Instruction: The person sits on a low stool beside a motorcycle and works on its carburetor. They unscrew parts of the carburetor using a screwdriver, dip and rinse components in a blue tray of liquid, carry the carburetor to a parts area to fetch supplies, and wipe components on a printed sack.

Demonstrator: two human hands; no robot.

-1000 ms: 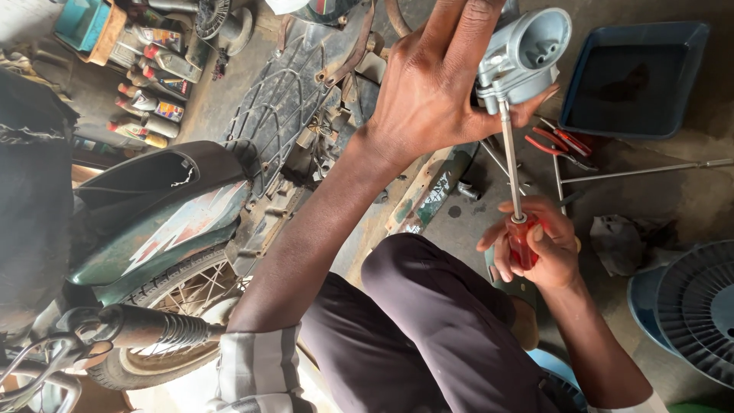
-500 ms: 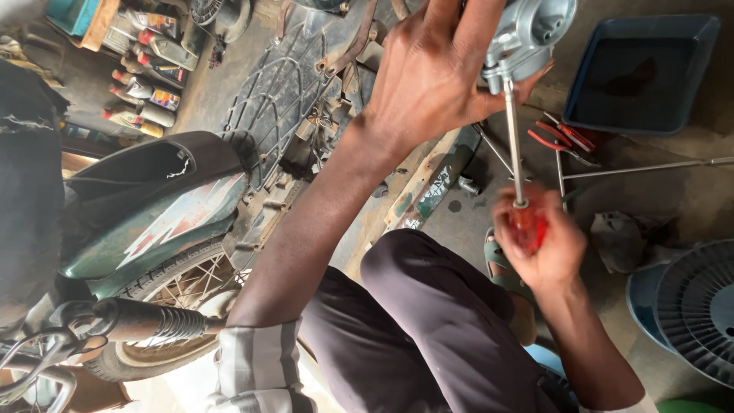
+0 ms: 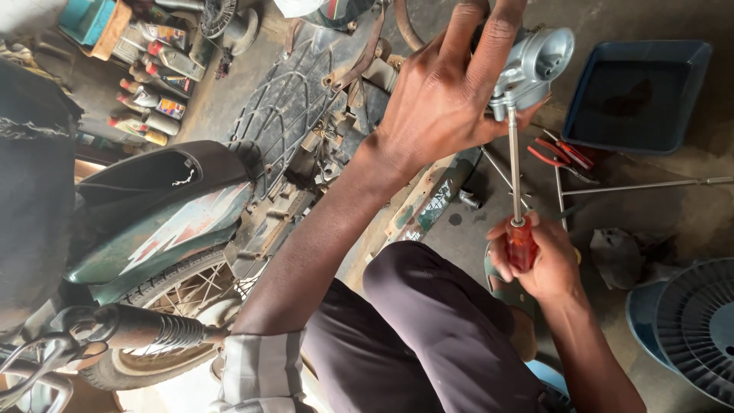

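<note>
Silver-grey cast metal made up the carburettor [image 3: 533,69], which was held up in the air above the concrete floor [image 3: 673,199], well clear of the motorcycle [image 3: 191,222] beside it. The left hand [image 3: 447,107] was clamped around its body, fingers wrapped over the top and thumb beneath, apparently to steady it against the turning of the tool. One screwdriver [image 3: 516,183] stood nearly upright under it, its slim steel shaft meeting the underside of the casting. The right hand [image 3: 539,260] was closed on the red handle at the lower end, a grip suited to twisting from below. Both arms rose over the person's dark-trousered knee [image 3: 428,321].

Farther out on the floor lay one pair of red-handled pliers [image 3: 562,153], just beside one dark blue plastic tray [image 3: 638,95], probably kept within reach. One long thin metal rod [image 3: 642,186] ran along the floor near them, with another thin rod crossing it. A crumpled rag [image 3: 615,256] lay close by. At the right edge sat one round ribbed fan cover [image 3: 699,329]. Beyond the motorcycle, a row of small bottles [image 3: 149,92] lay on the floor, at least six, though the exact count could not be told. One spoked rear wheel [image 3: 176,306] showed at the lower left.
</note>
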